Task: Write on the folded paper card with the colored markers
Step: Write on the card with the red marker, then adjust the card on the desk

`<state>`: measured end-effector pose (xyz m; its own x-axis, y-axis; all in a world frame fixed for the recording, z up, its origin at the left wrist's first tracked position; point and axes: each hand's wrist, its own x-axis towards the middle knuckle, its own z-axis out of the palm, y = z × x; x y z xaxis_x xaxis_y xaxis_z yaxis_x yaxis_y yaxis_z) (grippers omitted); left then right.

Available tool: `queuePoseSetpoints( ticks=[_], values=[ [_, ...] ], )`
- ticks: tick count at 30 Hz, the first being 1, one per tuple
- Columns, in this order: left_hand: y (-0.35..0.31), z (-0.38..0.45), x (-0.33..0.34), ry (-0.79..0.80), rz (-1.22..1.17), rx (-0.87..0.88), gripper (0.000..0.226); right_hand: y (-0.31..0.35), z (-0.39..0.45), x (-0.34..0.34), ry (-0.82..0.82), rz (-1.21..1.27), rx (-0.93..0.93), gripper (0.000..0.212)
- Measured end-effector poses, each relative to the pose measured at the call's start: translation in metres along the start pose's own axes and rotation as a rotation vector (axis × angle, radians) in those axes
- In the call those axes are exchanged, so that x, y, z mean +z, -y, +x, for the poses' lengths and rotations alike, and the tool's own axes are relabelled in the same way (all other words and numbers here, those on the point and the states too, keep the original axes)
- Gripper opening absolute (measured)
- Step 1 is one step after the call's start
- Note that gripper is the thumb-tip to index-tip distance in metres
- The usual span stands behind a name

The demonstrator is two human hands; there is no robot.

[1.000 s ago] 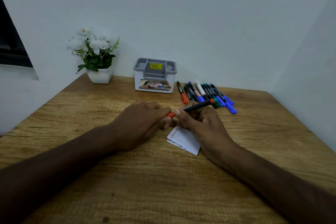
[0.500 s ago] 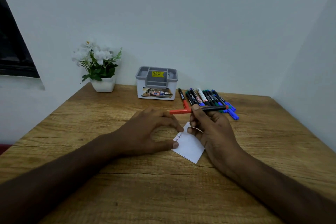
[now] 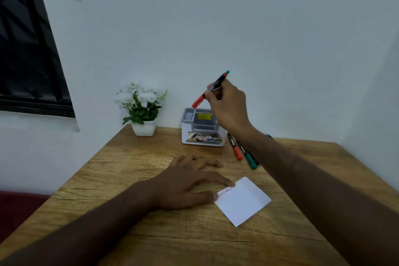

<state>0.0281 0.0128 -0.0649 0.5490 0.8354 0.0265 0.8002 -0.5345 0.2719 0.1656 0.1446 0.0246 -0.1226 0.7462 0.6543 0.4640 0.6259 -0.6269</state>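
Right hand (image 3: 228, 103): I have it raised above the grey organizer box, grip pinched on the red-capped marker (image 3: 210, 89).
Red-capped marker: tilted in that grip, red cap pointing down-left and hanging just above the box's left compartment, the other end up and to the right against the wall. I can't tell whether a second pen sits behind it.
Left hand (image 3: 185, 181): I see it flat on the bench (image 3: 151, 233), fingers straight and spread, grip apart and holding nothing; thumb tip and one fingertip touch the near-left edge of the card.
Folded paper card (image 3: 243, 201): white, lying flat on the bench just right of my left hand and well below and nearer than my raised right hand; a short line of red writing runs along the edge beside my fingertips.
Organizer box (image 3: 201, 130): grey top, white body, yellow sticker, directly under my right grip.
Loose markers (image 3: 244, 152): on the bench under my right forearm, a red cap and a green cap showing, the rest hidden.
Flower pot (image 3: 143, 114): white flowers, far left of the box.
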Motion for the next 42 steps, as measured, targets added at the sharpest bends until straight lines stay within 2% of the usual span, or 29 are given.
queuePoseSetpoints(
  ticks=[6,9,12,16,19,21,24,26,34,42],
  values=[
    [0.001,-0.001,-0.002,-0.008,-0.002,0.004,0.045,-0.017,0.021,0.054,0.122,-0.255,-0.01,0.018],
    [0.002,-0.001,-0.001,-0.005,-0.004,0.0,0.046,-0.021,0.022,0.06,0.266,-0.345,0.037,0.016],
    [0.003,-0.002,0.0,-0.005,0.004,0.0,0.046,-0.019,0.017,0.054,0.302,-0.348,0.036,0.019],
    [0.0,-0.001,-0.001,-0.01,0.029,0.003,0.045,-0.026,-0.007,0.017,0.228,-0.278,-0.002,0.016],
    [-0.001,-0.001,0.0,-0.022,0.046,-0.009,0.045,-0.032,-0.048,-0.028,0.152,-0.257,-0.078,0.006],
    [-0.003,-0.001,0.002,-0.037,0.063,-0.015,0.045,-0.035,-0.083,-0.058,0.22,-0.291,-0.054,0.008],
    [-0.007,-0.001,0.001,-0.052,0.079,-0.037,0.046,-0.037,-0.136,-0.088,0.439,-0.309,0.025,0.005],
    [-0.01,0.0,0.001,-0.06,0.092,-0.059,0.047,-0.04,-0.161,-0.098,0.531,-0.299,0.007,0.004],
    [-0.025,0.0,0.007,-0.058,0.061,-0.157,0.067,-0.049,-0.167,-0.095,0.577,-0.328,-0.042,0.009],
    [-0.036,0.004,0.016,0.027,0.184,-0.231,0.096,-0.049,-0.167,-0.095,0.572,-0.326,-0.046,0.01]
  ],
)
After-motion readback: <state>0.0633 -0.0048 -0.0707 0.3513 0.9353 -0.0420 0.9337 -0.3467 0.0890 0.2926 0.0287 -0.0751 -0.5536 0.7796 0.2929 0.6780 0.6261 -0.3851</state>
